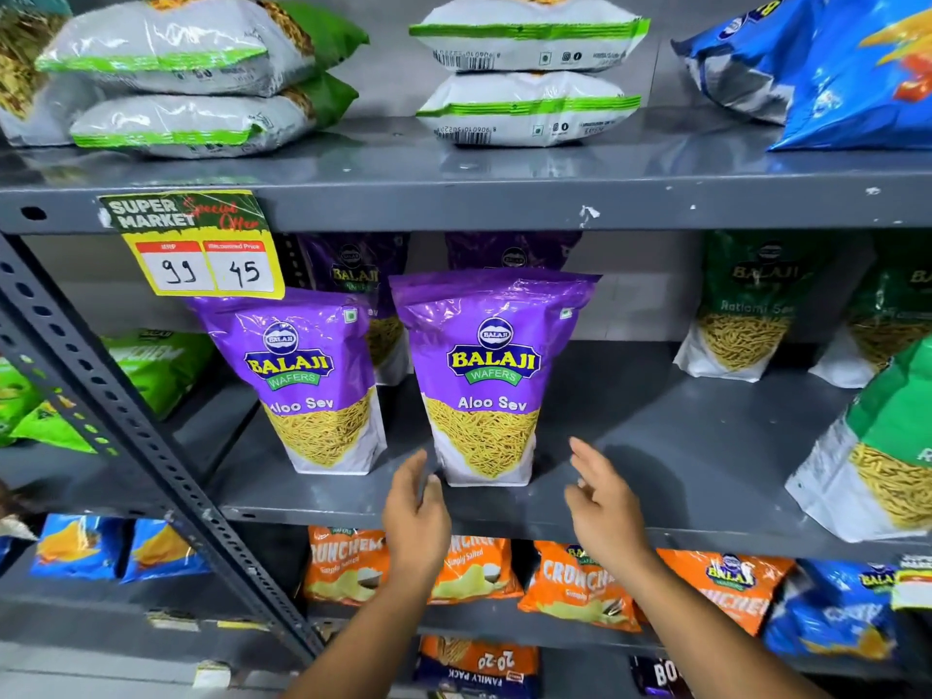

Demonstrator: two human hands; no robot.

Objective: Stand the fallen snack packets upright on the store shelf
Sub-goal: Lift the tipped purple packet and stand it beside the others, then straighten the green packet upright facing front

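Both hands reach in from below toward the front edge of the middle shelf (655, 446). The left hand (416, 517) is open, fingers loosely extended, its fingertips just beside the lower left corner of a purple Aloo Sev packet (491, 375); whether they touch the packet cannot be told. The right hand (602, 507) is also open with fingers spread, and it sits clear of the packet's lower right corner, holding nothing. The two hands are apart, one on each side of the packet's base.

That packet stands upright near the shelf's front edge. Just to its left stands a second purple Aloo Sev packet (307, 380), also upright and tilted slightly. Behind these two, more purple packets (353, 269) stand at the back of the shelf. Well to the right, green packets (751, 305) stand against the back, and another green packet (882, 456) leans at the right edge.

A yellow price tag (201, 254) reading 99 and 45 hangs from the upper shelf's edge. On the upper shelf, white-and-green packets (524, 68) lie flat in stacks. Below the hands, orange chip packets (575, 582) fill the lower shelf.
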